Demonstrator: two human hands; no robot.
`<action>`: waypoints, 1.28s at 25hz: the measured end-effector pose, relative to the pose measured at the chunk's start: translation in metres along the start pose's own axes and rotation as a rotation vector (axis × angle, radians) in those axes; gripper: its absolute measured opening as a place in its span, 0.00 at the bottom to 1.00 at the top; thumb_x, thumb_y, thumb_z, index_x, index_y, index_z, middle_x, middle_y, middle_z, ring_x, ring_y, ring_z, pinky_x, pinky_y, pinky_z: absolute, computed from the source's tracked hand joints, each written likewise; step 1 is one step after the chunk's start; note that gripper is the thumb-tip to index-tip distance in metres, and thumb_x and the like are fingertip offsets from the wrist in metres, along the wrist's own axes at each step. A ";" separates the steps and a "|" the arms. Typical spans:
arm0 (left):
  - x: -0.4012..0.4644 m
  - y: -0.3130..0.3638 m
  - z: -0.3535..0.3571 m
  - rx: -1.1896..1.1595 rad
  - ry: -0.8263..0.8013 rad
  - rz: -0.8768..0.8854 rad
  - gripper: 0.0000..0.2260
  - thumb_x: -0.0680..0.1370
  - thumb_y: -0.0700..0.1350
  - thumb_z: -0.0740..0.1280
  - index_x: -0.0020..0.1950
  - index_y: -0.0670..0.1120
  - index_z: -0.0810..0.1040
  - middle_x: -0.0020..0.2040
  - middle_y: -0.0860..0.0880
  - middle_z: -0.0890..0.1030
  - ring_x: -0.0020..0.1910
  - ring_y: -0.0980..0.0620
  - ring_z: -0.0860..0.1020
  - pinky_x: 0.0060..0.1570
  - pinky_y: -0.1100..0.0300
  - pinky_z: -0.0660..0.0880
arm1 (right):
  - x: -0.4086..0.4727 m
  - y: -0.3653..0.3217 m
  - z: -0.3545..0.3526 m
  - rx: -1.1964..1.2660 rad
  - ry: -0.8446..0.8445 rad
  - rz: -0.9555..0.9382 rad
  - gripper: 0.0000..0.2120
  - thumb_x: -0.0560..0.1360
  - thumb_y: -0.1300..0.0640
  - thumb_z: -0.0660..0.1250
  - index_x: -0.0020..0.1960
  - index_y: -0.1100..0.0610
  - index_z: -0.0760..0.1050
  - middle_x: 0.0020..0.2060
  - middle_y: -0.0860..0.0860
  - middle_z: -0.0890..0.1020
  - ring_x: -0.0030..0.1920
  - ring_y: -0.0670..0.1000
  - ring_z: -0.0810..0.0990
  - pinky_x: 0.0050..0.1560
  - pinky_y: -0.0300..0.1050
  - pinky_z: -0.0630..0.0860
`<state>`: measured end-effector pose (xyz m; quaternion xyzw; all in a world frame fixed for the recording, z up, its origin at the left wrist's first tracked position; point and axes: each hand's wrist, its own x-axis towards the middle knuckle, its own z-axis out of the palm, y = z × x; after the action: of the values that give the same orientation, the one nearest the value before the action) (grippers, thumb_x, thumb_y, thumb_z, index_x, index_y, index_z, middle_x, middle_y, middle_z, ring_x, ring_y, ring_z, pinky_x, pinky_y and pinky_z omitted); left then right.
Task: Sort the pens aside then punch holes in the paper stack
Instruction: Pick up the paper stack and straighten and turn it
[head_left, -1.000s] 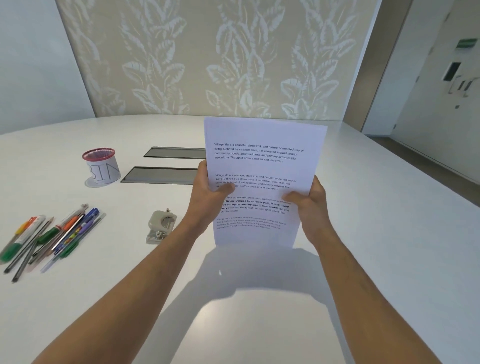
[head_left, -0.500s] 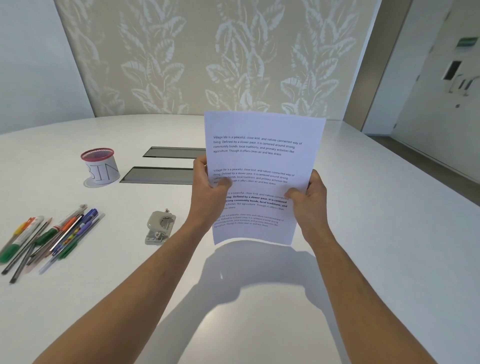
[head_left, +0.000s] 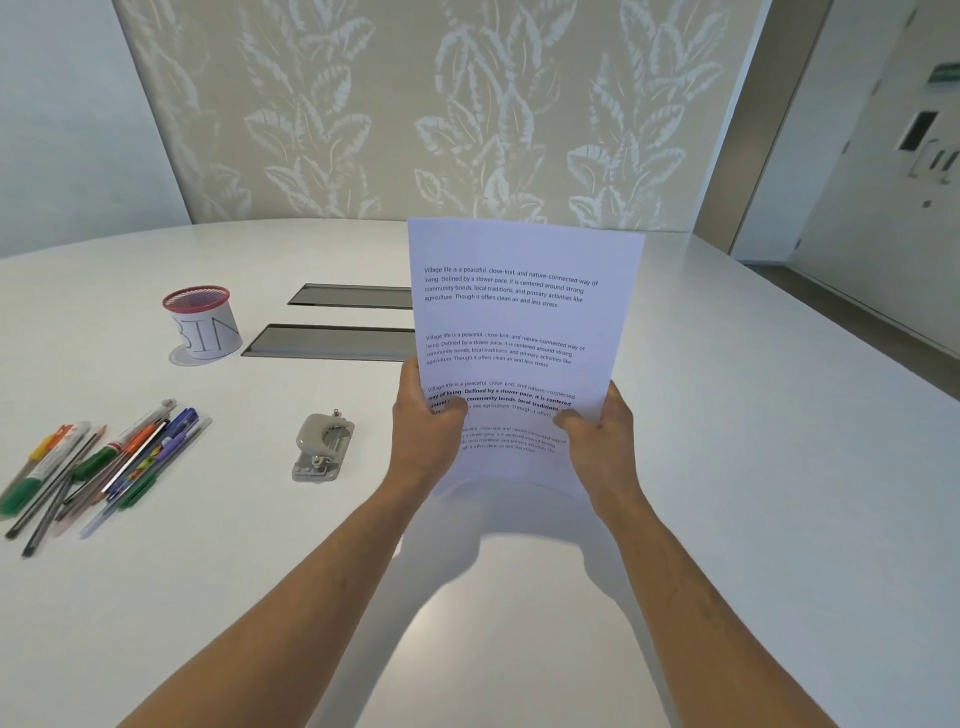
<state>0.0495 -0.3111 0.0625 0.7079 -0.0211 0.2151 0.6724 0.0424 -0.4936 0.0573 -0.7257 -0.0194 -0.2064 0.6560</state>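
A stack of white printed paper (head_left: 519, 322) stands upright above the white table (head_left: 727, 467), its lower edge close to the tabletop. My left hand (head_left: 423, 426) grips its left edge, thumb on the front sheet. My right hand (head_left: 597, 441) grips the right edge the same way. A small grey hole punch (head_left: 321, 447) lies on the table just left of my left hand. Several pens, pencils and markers (head_left: 98, 462) lie in a loose bundle at the far left.
A red-rimmed mesh cup (head_left: 202, 322) wrapped in paper lettered "BIN" stands behind the pens. Two dark cable hatches (head_left: 332, 340) are set into the table's middle, partly behind the paper. A door and corridor lie at the right.
Both hands lifted the paper stack slightly and held it a little more upright. Pens, punch and cup have not moved.
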 end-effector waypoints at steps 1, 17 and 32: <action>-0.004 -0.003 0.000 0.009 0.003 -0.005 0.20 0.71 0.33 0.64 0.51 0.58 0.71 0.45 0.60 0.79 0.44 0.61 0.79 0.36 0.70 0.76 | -0.003 0.003 0.001 0.007 -0.004 0.008 0.20 0.70 0.70 0.65 0.52 0.47 0.76 0.45 0.43 0.83 0.42 0.37 0.80 0.40 0.28 0.73; 0.003 0.011 0.002 -0.234 -0.095 -0.035 0.10 0.77 0.36 0.68 0.49 0.52 0.82 0.46 0.54 0.86 0.43 0.54 0.83 0.39 0.64 0.78 | -0.003 0.007 -0.020 0.155 -0.006 0.228 0.21 0.67 0.52 0.74 0.56 0.41 0.72 0.49 0.42 0.84 0.51 0.48 0.81 0.46 0.50 0.77; -0.018 0.008 0.027 -0.516 -0.181 -0.189 0.15 0.73 0.38 0.72 0.59 0.41 0.78 0.56 0.43 0.84 0.55 0.41 0.82 0.56 0.43 0.78 | -0.021 0.012 -0.011 0.744 0.038 0.271 0.20 0.76 0.71 0.64 0.65 0.57 0.75 0.57 0.51 0.84 0.57 0.50 0.82 0.49 0.42 0.81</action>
<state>0.0377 -0.3422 0.0642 0.5284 -0.0691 0.0752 0.8428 0.0242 -0.5005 0.0396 -0.4304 0.0151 -0.1102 0.8957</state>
